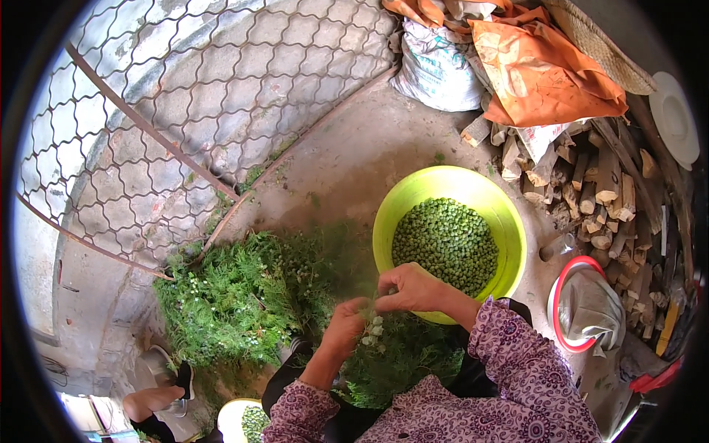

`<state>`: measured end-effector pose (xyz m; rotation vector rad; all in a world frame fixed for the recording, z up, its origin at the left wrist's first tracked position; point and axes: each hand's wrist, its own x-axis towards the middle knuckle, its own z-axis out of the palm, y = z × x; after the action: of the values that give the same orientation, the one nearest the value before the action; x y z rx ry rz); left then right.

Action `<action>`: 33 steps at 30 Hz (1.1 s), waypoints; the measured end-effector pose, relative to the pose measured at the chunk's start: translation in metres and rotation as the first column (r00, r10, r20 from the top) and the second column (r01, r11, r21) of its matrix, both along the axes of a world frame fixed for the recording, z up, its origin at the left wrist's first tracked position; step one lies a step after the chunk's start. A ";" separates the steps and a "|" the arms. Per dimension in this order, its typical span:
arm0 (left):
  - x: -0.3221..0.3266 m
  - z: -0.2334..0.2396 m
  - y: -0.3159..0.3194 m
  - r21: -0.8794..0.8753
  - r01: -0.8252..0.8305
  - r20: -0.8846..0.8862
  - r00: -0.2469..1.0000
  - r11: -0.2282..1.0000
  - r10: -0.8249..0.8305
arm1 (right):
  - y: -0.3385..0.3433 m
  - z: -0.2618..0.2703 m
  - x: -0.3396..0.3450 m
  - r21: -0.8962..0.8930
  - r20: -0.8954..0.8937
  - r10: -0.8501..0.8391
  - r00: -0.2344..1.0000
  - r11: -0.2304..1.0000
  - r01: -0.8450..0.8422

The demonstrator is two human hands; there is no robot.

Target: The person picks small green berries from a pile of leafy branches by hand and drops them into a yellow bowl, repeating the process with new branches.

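My left hand (346, 326) grips a green conifer sprig (373, 332) with pale round cones, over the branches lying in my lap (396, 360). Close beside it, my right hand (410, 288) has thumb and finger pinched together at the sprig's upper end, near the rim of a yellow-green plastic basin (512, 221). Whether the right fingers hold a cone is not clear. Many small round green cones (443, 241) lie in the basin. To the left, a heap of leafy conifer branches (232, 304) rests on the ground.
A rusty wire-mesh panel (166, 149) leans at upper left. Stacked firewood (604, 194), an orange sack (543, 72), a white sack (437, 66) and a red-rimmed basin (556, 310) stand right. Another person's leg (152, 401) and a second container of cones (231, 418) are at lower left.
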<state>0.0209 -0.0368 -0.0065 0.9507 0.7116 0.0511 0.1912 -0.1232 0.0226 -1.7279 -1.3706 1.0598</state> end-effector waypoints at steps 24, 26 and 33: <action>0.004 0.034 -0.002 -0.144 -0.320 0.033 0.944 0.936 0.328 | -0.010 0.008 0.043 -0.108 -0.976 -0.169 0.141 0.926 0.363; 0.000 0.025 0.002 -0.213 -0.273 0.124 0.945 0.938 0.303 | -0.010 0.009 0.050 -0.099 -0.905 -0.257 0.339 0.902 0.419; -0.001 0.010 0.005 -0.339 -0.214 0.262 0.914 0.916 0.310 | -0.016 0.004 0.053 0.251 0.526 -0.380 0.760 0.924 0.288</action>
<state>0.0204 -0.0314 0.0034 0.5269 0.5305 0.3177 0.2447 -0.1396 0.0270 -2.1625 -1.3529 0.2195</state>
